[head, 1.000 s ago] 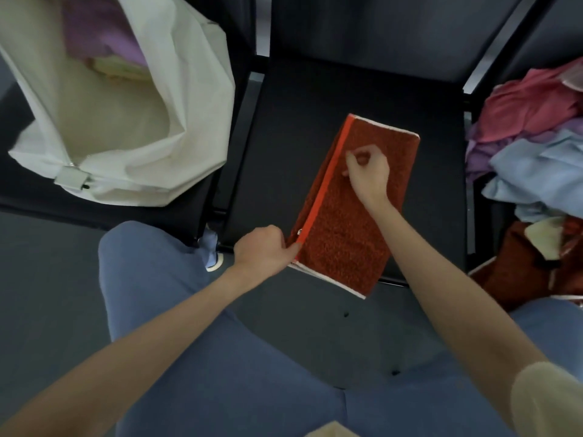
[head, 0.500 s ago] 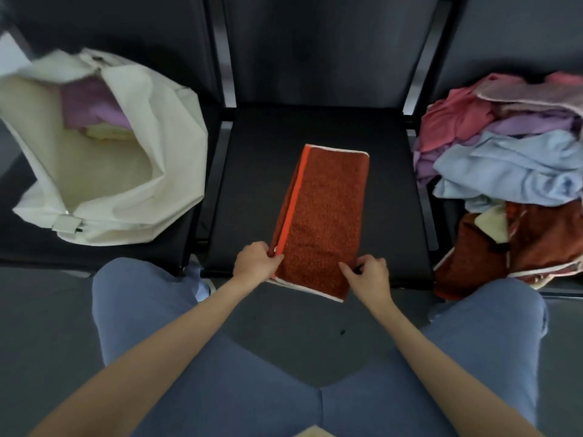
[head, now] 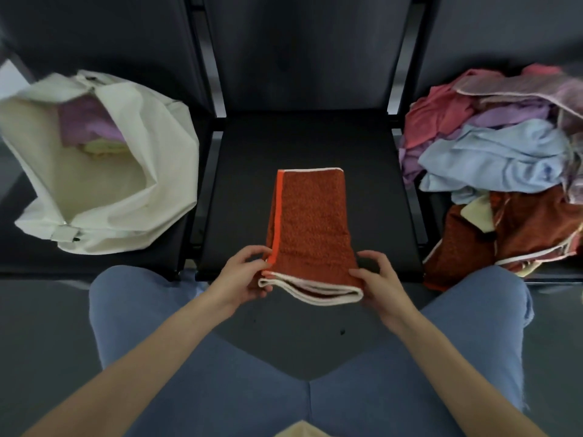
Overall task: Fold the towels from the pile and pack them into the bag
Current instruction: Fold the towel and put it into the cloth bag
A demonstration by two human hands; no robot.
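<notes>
Since half a second ago, both hands have raised the towel's near end off the seat edge. Largest first: the white bag (head: 104, 171) gapes at upper left, the pile (head: 492, 159) sits at right, the rust towel (head: 310, 228) lies on the centre seat (head: 372, 184). The left hand (head: 243, 277) and right hand (head: 378, 279) pinch its near corners. Best carry both corners evenly to the far edge, keeping the layers aligned.

Pile (head: 504, 159): right side cut by frame edge; lower towels buried under upper ones. Bag (head: 151, 197): contents mostly hidden by its wall, top-left rim blurred. Left hand (head: 243, 275) and right hand (head: 378, 279): fingertips hidden under towel (head: 312, 228).
</notes>
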